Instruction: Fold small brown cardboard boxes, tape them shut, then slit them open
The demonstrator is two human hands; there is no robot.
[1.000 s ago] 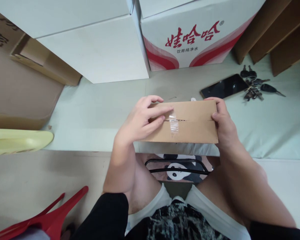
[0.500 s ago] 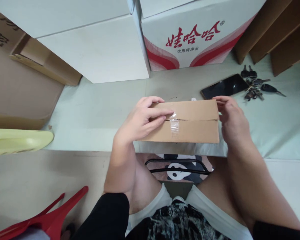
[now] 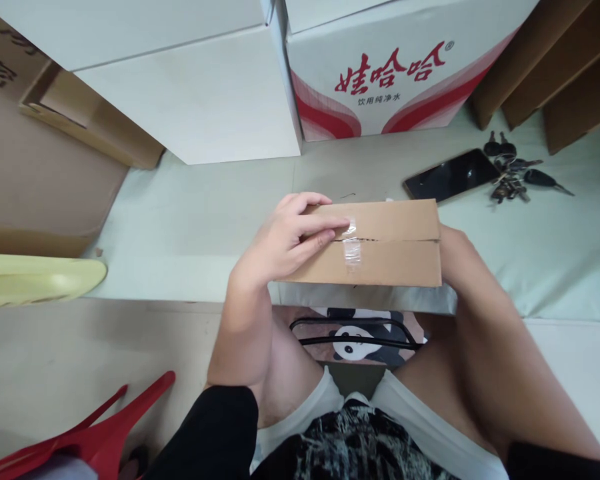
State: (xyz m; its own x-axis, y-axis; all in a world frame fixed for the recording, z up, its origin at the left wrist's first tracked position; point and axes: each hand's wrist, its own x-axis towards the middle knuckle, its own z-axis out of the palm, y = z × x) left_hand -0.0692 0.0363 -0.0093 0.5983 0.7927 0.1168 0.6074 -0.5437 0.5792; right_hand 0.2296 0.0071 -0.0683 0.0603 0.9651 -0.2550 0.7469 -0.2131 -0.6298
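A brown cardboard box (image 3: 395,260) is held at the near side of the table, its seam crossed by a strip of clear tape (image 3: 352,252). My left hand (image 3: 285,243) grips the left end, with fingers spread over the top near the seam and the tape. At the right end, my right hand (image 3: 454,257) reaches in behind the box; only its back and wrist show. The fingers of that hand are hidden, so their hold cannot be made out.
Beyond the box lie a black phone (image 3: 453,175) and a bunch of keys (image 3: 510,177). White boxes (image 3: 195,100) and a red-and-white carton (image 3: 375,80) stand at the back. Cardboard boxes flank both sides. A yellow-green plastic piece (image 3: 40,280) is at left, a red stool (image 3: 105,427) below.
My right hand has slid from beside the box's right end to behind it, so its fingers have gone out of sight. The left hand keeps its place on the box.
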